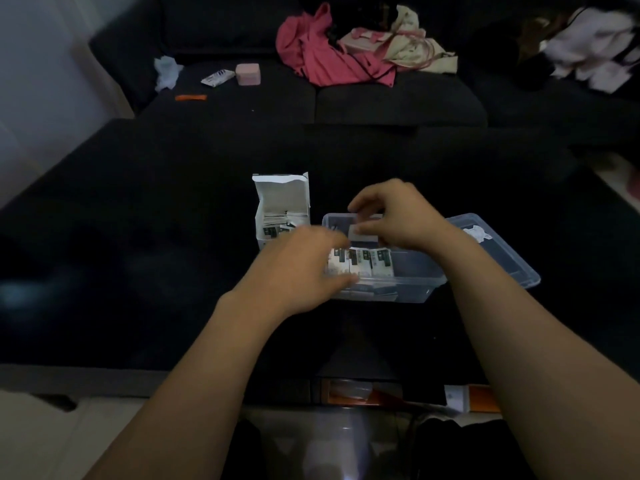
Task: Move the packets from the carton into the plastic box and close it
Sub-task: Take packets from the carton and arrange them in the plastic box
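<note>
A white carton (280,202) stands open on the black table, its flap up, with several packets (277,227) inside. Right of it is a clear plastic box (412,289), its lid (498,251) lying open to the right. A row of white packets (367,262) stands in the box's left part. My left hand (301,268) holds the left end of that row, slightly blurred. My right hand (398,216) is over the box's far side and pinches a packet (365,230) between fingers and thumb.
The black table (156,254) spreads wide on both sides. Behind it a dark sofa carries pink clothing (318,53), a pink case (247,73), a small tube and an orange pen (190,97). Papers lie under the table's near edge.
</note>
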A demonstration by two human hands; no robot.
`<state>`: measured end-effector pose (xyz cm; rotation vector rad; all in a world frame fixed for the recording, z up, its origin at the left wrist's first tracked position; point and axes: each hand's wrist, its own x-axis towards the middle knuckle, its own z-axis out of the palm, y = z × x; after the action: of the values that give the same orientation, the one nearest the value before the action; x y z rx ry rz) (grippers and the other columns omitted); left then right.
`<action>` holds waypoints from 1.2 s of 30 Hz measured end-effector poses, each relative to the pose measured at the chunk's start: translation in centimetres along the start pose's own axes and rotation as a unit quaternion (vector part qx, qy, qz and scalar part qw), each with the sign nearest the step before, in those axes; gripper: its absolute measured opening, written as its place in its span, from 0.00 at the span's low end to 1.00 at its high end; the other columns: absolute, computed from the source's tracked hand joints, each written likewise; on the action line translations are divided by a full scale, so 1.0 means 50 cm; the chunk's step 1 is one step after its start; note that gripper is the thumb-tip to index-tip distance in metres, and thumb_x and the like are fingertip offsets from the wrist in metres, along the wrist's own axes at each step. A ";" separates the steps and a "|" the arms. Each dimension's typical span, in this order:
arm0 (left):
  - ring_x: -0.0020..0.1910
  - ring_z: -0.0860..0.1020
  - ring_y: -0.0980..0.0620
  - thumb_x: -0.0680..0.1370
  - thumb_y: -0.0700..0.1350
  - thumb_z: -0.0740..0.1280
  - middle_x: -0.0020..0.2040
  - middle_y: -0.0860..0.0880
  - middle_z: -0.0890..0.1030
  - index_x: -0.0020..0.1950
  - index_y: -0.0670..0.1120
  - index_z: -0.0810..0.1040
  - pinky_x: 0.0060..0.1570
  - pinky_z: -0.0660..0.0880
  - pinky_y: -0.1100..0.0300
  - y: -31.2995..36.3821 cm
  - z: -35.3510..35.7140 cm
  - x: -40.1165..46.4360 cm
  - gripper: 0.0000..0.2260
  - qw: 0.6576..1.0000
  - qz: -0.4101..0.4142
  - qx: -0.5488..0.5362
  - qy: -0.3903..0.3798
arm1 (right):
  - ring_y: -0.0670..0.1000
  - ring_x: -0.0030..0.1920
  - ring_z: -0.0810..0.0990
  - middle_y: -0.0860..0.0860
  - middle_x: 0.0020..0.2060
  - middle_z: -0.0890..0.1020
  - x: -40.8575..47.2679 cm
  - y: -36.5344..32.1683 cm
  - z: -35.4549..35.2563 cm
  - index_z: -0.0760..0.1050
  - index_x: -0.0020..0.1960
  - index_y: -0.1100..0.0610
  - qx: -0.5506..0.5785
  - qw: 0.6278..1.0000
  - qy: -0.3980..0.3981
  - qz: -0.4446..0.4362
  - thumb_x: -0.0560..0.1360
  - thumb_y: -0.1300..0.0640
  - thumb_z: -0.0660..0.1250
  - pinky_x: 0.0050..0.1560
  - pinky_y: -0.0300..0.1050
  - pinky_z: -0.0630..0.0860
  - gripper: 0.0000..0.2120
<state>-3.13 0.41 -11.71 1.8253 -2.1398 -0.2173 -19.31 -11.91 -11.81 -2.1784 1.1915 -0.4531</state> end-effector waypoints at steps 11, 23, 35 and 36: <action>0.44 0.80 0.55 0.77 0.52 0.72 0.45 0.51 0.80 0.61 0.48 0.75 0.41 0.77 0.58 -0.124 -0.024 -0.005 0.16 0.896 -0.317 -0.259 0.171 | 0.44 0.48 0.82 0.47 0.50 0.83 0.007 -0.172 0.087 0.83 0.54 0.46 -0.104 0.986 0.024 -0.127 0.76 0.55 0.73 0.51 0.46 0.81 0.08; 0.42 0.78 0.53 0.81 0.46 0.68 0.41 0.54 0.78 0.53 0.50 0.76 0.33 0.69 0.63 -0.149 0.001 -0.002 0.03 0.930 -0.270 -0.225 0.108 | 0.53 0.45 0.81 0.51 0.46 0.81 0.049 -0.156 0.120 0.81 0.42 0.51 -0.181 0.982 0.008 -0.050 0.72 0.57 0.75 0.45 0.51 0.81 0.04; 0.44 0.81 0.48 0.84 0.50 0.57 0.46 0.48 0.81 0.52 0.48 0.78 0.42 0.79 0.50 -0.153 -0.007 -0.009 0.11 0.929 -0.278 -0.202 0.136 | 0.49 0.45 0.82 0.48 0.45 0.84 0.043 -0.170 0.100 0.85 0.47 0.49 -0.148 0.986 -0.001 -0.074 0.74 0.55 0.74 0.49 0.50 0.82 0.03; 0.43 0.81 0.47 0.84 0.50 0.57 0.46 0.48 0.82 0.52 0.48 0.78 0.42 0.79 0.50 -0.153 -0.007 -0.009 0.11 0.929 -0.278 -0.203 0.134 | 0.49 0.44 0.81 0.48 0.43 0.84 0.043 -0.170 0.093 0.85 0.46 0.49 -0.137 0.987 0.013 -0.081 0.74 0.55 0.75 0.48 0.50 0.82 0.02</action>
<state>4.18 -0.44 -13.88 2.0118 -1.2434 -0.4670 -10.18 -8.61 -9.78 -2.5243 1.1528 -0.4057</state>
